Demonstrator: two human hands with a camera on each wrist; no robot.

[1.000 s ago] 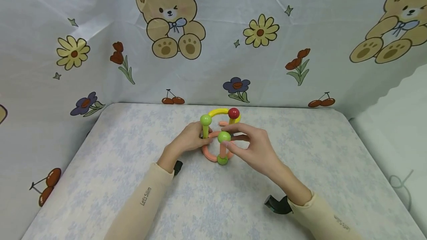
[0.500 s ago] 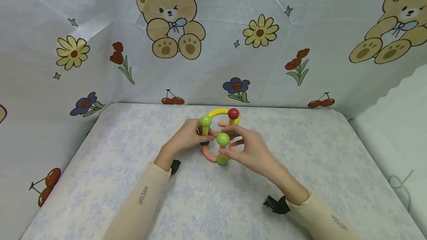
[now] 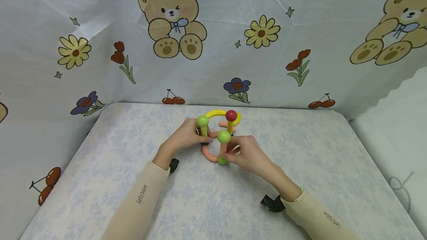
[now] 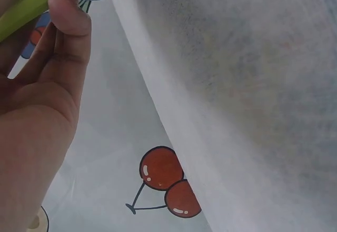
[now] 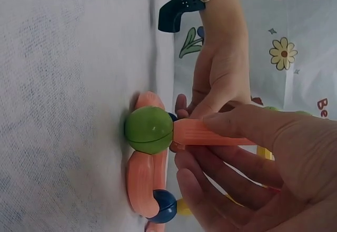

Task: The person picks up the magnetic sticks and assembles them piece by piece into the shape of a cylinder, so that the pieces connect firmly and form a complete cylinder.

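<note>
Left hand (image 3: 185, 135) pinches green rod (image 3: 204, 131), right hand (image 3: 251, 155) pinches pink rod (image 3: 223, 148). Both rods stand upright, nearer the surface's (image 3: 213, 199) far edge.

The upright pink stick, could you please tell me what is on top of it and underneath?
An upper green ball sits on top; a lower green ball is underneath. What lies beneath that ball is hidden.

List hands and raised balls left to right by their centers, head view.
Person's left hand → glossy light-green ball on the yellow-green rod → second glossy light-green ball on the upright pink rod → glossy red ball on the yellow rod → right hand.
</note>
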